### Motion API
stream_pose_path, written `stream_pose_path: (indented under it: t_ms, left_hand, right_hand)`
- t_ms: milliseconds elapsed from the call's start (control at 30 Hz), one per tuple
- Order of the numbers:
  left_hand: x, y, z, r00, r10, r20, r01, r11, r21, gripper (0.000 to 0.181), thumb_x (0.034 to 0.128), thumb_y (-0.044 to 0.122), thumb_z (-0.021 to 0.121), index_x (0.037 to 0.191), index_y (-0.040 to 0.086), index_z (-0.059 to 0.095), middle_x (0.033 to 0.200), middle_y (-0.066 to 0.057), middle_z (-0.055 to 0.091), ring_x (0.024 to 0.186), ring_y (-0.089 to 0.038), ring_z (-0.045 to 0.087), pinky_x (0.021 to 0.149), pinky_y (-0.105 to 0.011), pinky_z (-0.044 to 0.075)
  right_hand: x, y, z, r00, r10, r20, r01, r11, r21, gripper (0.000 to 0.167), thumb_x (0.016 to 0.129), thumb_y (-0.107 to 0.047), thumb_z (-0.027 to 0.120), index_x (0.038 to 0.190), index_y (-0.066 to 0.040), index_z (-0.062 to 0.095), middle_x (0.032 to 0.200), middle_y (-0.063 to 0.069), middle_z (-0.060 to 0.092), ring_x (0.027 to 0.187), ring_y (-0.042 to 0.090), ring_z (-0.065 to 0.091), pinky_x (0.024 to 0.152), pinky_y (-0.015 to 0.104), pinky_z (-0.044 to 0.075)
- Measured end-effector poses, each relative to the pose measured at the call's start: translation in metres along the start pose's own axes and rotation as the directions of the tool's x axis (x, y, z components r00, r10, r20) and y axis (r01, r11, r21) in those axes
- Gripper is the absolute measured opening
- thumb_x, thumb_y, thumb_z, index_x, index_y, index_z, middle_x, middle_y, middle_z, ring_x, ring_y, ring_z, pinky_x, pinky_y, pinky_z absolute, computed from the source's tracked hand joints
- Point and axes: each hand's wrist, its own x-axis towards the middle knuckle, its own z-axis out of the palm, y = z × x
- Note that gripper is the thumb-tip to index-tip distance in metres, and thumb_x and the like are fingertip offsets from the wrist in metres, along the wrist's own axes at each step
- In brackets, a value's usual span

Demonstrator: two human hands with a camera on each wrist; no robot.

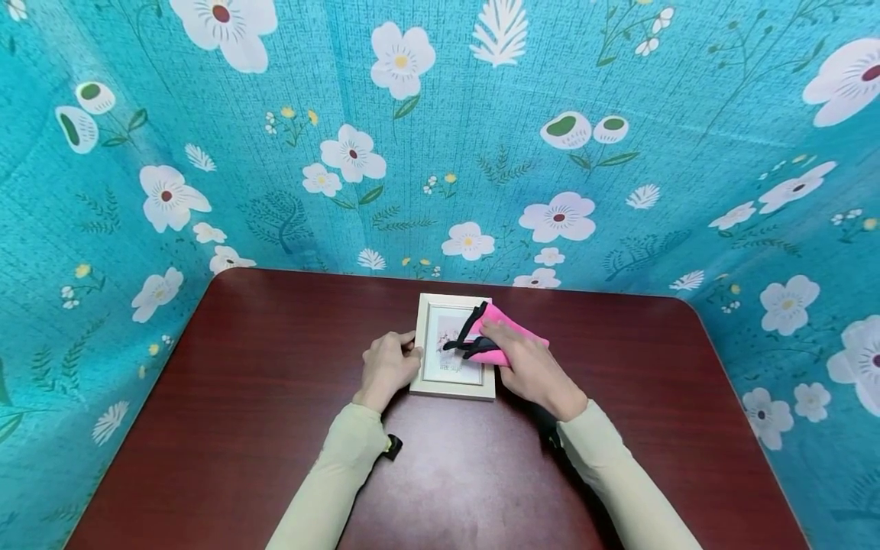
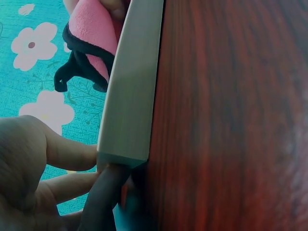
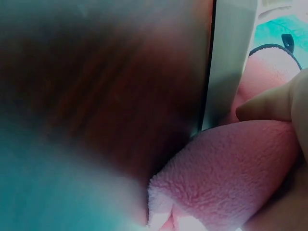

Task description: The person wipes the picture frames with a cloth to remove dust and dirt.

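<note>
The left hand [image 1: 392, 365] pinches the frame [image 1: 451, 389] at its left, the right hand [image 1: 532, 367] grips a cloth [image 1: 492, 357] over the print [image 1: 447, 324], and blurred lettering [image 1: 450, 367] apparently ends "style".

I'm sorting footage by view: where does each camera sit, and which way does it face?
Head: worn on the head, facing forward and down at the picture frame on the table; left hand, right hand and sleeves show.
Left wrist: on that wrist, facing the frame's edge; left fingers show, right hand partly.
Right wrist: on that wrist, facing pink cloth beside the frame; right hand partly shows.
Shared by both wrists: cloth, frame, table.
</note>
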Motion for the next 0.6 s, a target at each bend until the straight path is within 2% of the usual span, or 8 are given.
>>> stream_pose_path:
  t_ms: [367,600]
  left_hand:
    - [-0.001,-0.002,0.0,1.0,-0.028,0.012,0.028,1.0,-0.001,0.041,0.0998,0.03,0.071,0.141,0.026,0.072,0.111,0.003,0.077,0.117,-0.034,0.067,0.097,-0.053,0.053]
    - [0.0,-0.001,-0.001,1.0,-0.013,0.007,0.013,1.0,-0.015,0.041,0.0993,0.029,0.072,0.14,0.024,0.073,0.107,0.002,0.076,0.115,-0.031,0.068,0.101,-0.053,0.049]
  right_hand:
    - [-0.023,-0.011,0.001,1.0,0.014,0.013,-0.014,0.998,0.068,0.068,0.092,0.001,0.068,0.158,-0.01,0.053,0.159,0.008,0.056,0.151,0.029,0.05,0.116,0.053,0.048]
    - [-0.035,-0.019,0.002,0.999,0.029,0.014,-0.03,0.997,0.065,0.067,0.092,0.001,0.068,0.157,-0.011,0.055,0.158,0.006,0.058,0.15,0.027,0.052,0.115,0.051,0.049]
